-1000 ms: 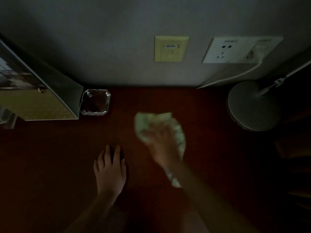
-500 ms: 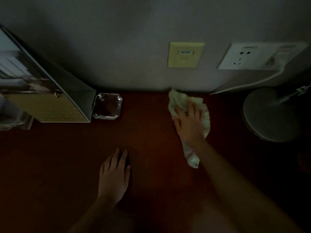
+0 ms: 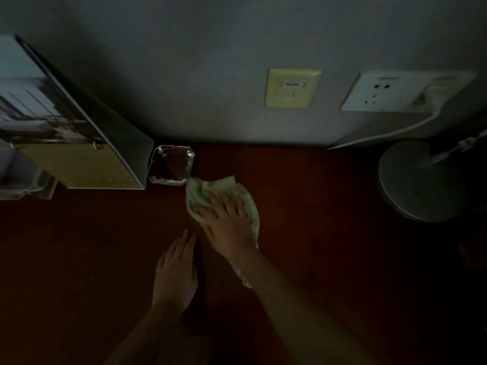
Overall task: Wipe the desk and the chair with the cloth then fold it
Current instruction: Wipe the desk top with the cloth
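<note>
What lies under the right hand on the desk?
The crumpled pale green cloth lies under the right hand, on the red-brown desk. The part beneath the palm is hidden.

cloth point(image 3: 200, 192): pale green, crumpled | flat on dark red-brown desk point(image 3: 316, 206) | beside ashtray point(image 3: 171, 165)

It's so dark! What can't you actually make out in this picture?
Head view only:
cloth: middle hidden under the right hand.
round lamp base: stem cut off by the right edge.
yellow wall plate: label too small to read.
chair: not visible anywhere in this dark frame.
</note>
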A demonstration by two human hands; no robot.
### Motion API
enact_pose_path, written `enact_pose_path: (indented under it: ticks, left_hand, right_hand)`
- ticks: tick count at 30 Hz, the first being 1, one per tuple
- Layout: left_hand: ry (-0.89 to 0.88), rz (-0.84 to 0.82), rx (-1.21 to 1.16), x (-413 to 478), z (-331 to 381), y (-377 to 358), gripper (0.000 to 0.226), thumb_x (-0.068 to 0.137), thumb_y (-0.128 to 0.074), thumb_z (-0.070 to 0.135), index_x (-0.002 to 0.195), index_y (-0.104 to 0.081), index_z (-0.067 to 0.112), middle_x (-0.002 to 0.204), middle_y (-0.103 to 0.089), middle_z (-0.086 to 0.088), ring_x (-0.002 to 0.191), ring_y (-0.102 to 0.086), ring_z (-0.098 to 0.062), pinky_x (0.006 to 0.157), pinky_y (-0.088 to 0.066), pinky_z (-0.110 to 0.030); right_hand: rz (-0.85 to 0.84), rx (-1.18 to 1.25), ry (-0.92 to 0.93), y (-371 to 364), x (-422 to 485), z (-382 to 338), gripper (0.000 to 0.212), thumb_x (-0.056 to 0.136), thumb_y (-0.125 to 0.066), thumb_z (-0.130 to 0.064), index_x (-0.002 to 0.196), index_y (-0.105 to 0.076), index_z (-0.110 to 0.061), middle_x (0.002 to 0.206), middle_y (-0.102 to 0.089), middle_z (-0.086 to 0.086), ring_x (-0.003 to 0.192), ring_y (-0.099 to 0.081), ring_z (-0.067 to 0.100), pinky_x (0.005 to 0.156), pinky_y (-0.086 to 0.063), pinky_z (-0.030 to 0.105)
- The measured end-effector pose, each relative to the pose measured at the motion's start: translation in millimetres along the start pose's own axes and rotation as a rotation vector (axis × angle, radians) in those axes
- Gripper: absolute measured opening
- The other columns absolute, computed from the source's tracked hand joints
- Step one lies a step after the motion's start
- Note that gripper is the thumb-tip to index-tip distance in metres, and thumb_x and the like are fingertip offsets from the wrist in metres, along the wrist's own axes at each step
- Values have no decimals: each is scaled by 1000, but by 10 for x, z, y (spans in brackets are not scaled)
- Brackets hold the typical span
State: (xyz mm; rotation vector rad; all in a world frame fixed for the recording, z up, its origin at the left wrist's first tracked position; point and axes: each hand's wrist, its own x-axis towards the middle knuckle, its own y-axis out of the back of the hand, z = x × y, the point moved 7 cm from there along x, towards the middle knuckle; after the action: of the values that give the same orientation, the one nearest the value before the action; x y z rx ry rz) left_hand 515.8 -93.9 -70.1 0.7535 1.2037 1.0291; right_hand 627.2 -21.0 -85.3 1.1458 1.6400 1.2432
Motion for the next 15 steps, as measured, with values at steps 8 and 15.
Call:
enact_pose_path:
  ticks: [8, 15]
  left_hand:
    - [13, -128, 41, -157, 67, -79, 59, 100, -31, 37, 151, -5, 25, 159, 2, -2, 146, -4, -22, 116, -18, -43]
    - [-15, -198, 90, -538, 133, -217, 60, 100, -32, 39, 151, -3, 25, 159, 2, -4, 146, -7, -23, 115, -22, -44]
  right_hand:
    - [73, 15, -691, 232, -1380, 1754, 54, 91, -26, -46, 137, -46, -25, 144, -43, 13, 132, -38, 40, 107, -23, 58]
    - [141, -88, -1164, 549, -3328, 2598, 53, 99, -23, -46, 142, -40, -20, 146, -40, 16, 132, -36, 39, 109, -24, 53]
